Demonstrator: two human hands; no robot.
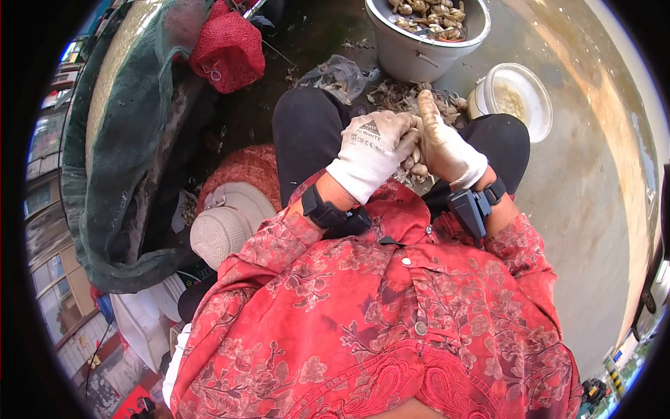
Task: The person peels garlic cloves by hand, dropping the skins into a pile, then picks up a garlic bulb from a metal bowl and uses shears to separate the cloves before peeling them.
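Both my hands wear white work gloves and meet over my lap. My left hand (373,150) is curled around a small brownish shellfish (417,167), which pokes out between the two gloves. My right hand (443,143) presses against it from the right, fingers pointing up; whether it grips a tool is hidden. A black band sits on each wrist. I wear a red flowered shirt and black trousers.
A grey bucket (412,56) of shellfish stands ahead on wet concrete, with shell scraps (398,94) at its foot. A white bowl (520,94) of pale meat sits at right. A red mesh bag (227,52), green netting (118,140) and a beige hat (227,223) lie at left.
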